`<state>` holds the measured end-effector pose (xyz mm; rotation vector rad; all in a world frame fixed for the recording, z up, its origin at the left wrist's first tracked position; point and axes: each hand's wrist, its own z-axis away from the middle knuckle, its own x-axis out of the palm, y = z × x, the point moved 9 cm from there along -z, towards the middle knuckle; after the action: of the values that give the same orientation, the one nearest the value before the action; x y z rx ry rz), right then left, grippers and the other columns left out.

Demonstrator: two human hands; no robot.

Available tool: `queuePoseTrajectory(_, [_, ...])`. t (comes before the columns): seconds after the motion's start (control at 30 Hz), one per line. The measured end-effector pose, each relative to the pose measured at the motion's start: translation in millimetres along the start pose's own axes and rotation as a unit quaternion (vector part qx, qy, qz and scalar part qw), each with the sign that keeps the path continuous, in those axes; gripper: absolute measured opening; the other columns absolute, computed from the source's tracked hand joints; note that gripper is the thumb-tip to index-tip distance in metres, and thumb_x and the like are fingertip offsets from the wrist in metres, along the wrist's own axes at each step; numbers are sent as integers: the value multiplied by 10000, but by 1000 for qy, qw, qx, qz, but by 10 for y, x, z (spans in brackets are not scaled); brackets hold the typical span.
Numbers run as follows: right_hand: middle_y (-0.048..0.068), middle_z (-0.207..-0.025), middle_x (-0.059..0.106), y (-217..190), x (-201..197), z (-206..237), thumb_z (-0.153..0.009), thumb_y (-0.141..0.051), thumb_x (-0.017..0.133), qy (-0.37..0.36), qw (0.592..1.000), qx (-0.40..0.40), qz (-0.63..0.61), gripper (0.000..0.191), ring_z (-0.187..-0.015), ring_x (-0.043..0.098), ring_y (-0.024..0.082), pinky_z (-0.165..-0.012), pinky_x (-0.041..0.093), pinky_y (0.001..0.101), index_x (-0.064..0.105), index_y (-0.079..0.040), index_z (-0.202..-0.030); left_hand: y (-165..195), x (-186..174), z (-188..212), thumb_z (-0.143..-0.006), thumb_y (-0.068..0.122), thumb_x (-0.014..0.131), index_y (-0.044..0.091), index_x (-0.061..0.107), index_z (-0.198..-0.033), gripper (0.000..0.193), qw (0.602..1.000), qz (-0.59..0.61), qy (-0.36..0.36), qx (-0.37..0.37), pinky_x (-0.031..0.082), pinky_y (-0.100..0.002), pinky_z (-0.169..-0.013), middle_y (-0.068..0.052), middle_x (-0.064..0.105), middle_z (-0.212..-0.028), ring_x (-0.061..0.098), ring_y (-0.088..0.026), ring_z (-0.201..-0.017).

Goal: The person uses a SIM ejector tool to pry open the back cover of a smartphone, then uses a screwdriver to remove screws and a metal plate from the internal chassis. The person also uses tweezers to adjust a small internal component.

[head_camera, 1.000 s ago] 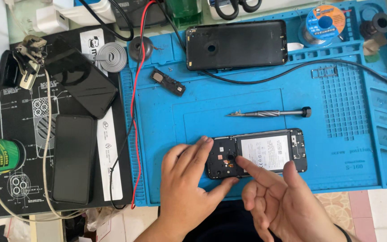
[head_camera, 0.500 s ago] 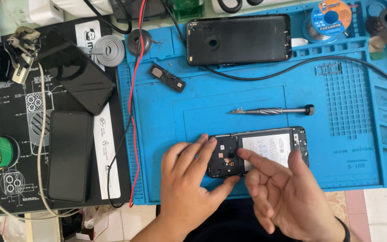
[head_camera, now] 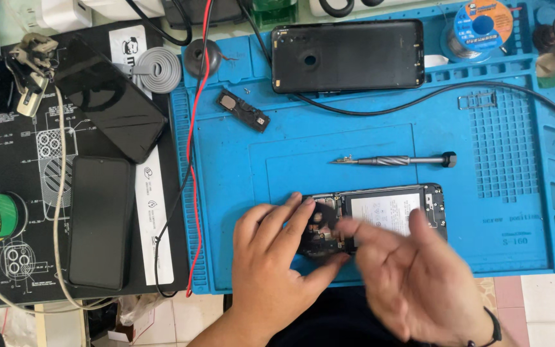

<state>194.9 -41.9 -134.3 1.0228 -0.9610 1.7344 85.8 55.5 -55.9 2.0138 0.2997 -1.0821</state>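
Observation:
An opened phone (head_camera: 387, 209) lies back-up on the blue repair mat (head_camera: 367, 148), its circuit board and white-labelled battery exposed. My left hand (head_camera: 274, 257) rests on the phone's left end, fingers spread over the board and thumb under its near edge. My right hand (head_camera: 412, 276) is blurred, hovering just above the phone's near edge with fingers apart and the index finger pointing at the board. It holds nothing that I can make out.
A precision screwdriver (head_camera: 393, 160) lies just beyond the phone. A black back cover (head_camera: 348, 54), a small black module (head_camera: 244, 109), a solder spool (head_camera: 482, 19) and red and black cables (head_camera: 191, 148) sit on the mat. Two dark phones (head_camera: 101, 218) lie on the black mat at left.
My right hand has pulled back slightly from the board and is moving, now blurred. The left hand stays on the phone's left end. The camera view has shifted a little.

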Motion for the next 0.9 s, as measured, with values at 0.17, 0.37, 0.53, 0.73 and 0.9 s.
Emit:
queuePoseTrajectory(0.17, [84, -842, 532, 134, 7, -48, -994, -693, 282, 16, 999, 5, 30, 938, -567, 555, 154, -442, 512, 311, 369, 74, -1527, 24, -5, 5, -687, 356, 909, 92, 675, -1278, 688, 1000, -21, -5, 12, 438, -440, -1013, -111, 661, -1340, 554, -323, -1180])
queuePoseTrajectory(0.37, [103, -861, 549, -67, -91, 24, -1006, -676, 315, 23, 993, -44, 105, 930, -594, 566, 157, -464, 529, 316, 364, 74, -1552, -40, -37, 46, -718, 335, 909, -8, 579, -1349, 790, 999, 41, 8, 3, 446, -435, -1023, -159, 665, -1313, 574, -345, -1192])
queuePoseTrajectory(0.53, [113, -886, 558, -293, -213, 159, -1035, -558, 380, 75, 970, -72, 220, 812, -695, 561, 188, -563, 543, 361, 436, 82, -1531, -78, -83, 105, -760, 263, 916, 3, 594, -1352, 722, 997, 66, 28, 7, 484, -417, -987, -129, 708, -1204, 630, -327, -1130])
queuePoseTrajectory(0.73, [139, -934, 568, -585, -306, 336, -1110, -515, 395, 52, 963, -124, 232, 766, -782, 586, 249, -680, 538, 405, 489, 138, -1499, -120, -143, 143, -758, 231, 921, 6, 622, -1313, 670, 995, 94, 40, 4, 522, -411, -951, -117, 729, -1128, 668, -313, -1062])
queuePoseTrajectory(0.9, [160, -938, 641, -846, -213, 507, -1071, -401, 521, 140, 887, -175, 405, 620, -813, 637, 261, -740, 546, 398, 591, 112, -1410, -221, -353, 113, -760, 235, 913, 1, 618, -1324, 678, 990, 124, 63, -38, 530, -408, -981, -145, 715, -1178, 691, -333, -1109])
